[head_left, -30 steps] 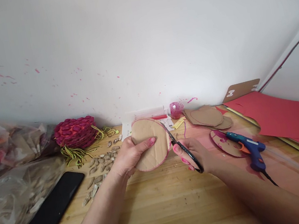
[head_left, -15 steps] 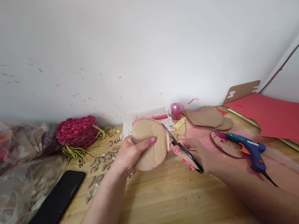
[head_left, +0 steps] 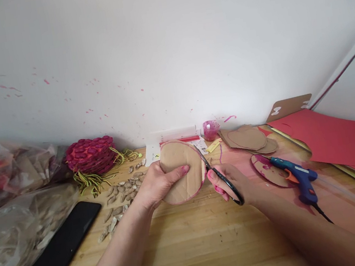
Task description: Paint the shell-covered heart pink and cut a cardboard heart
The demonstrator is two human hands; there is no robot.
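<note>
My left hand (head_left: 160, 182) grips a rounded cardboard piece (head_left: 179, 157) by its left side, thumb flat on its face. A pink line runs along parts of the cardboard's rim. In my right hand (head_left: 229, 181) is a pair of black-handled scissors (head_left: 224, 179), the fingers closed round the handles. The scissor blades lie along the cardboard's right edge, pointing up and away from me. Whether the blades are fully together is hard to make out. Both hands are held above the wooden table (head_left: 190, 249).
Left are shells (head_left: 124, 191), a black phone (head_left: 55, 258), plastic bags (head_left: 20, 209) and a magenta bumpy object (head_left: 91, 156). Right are a blue glue gun (head_left: 298, 176), a paint-stained cardboard disc (head_left: 271, 174), stacked cardboard cutouts (head_left: 244, 137), red sheets (head_left: 338, 138) and a pink cup (head_left: 211, 130).
Both hands, the cardboard and the scissors have shifted slightly to the right. A narrow strip beside the blades at the cardboard's right edge no longer shows.
</note>
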